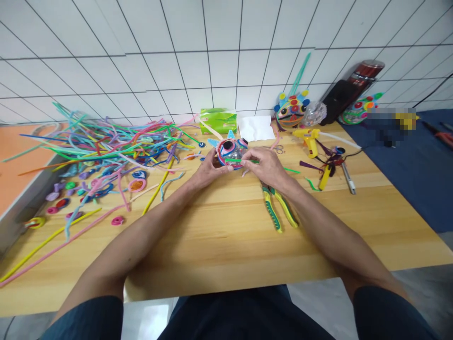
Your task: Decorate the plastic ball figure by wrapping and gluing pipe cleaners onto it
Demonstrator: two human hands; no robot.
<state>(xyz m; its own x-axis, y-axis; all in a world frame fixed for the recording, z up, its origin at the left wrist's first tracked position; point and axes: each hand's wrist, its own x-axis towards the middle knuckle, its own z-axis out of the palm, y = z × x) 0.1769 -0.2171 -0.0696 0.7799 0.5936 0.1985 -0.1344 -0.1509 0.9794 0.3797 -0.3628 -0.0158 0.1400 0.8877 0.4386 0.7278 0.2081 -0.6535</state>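
My left hand (pixel 208 171) grips the left side of a small clear craft figure (pixel 231 147), which is trimmed with coloured pipe cleaners, large black eyes and blue pointed ears. Pinched in my right hand (pixel 264 165) is a green pipe cleaner (pixel 233 160), lying across the figure's front; a green length also shows beyond the hand, to the right. Below my right wrist lie pliers (pixel 279 208) with yellow and green handles, their jaws partly hidden by the forearm.
Many loose pipe cleaners (pixel 116 141) and small coiled pieces (pixel 116 220) cover the left side. Along the wall are a green tissue pack (pixel 218 121), white paper (pixel 256 128) and a decorated figure (pixel 293 109). A yellow glue gun (pixel 308 140) and a silver pen (pixel 348 178) lie right.
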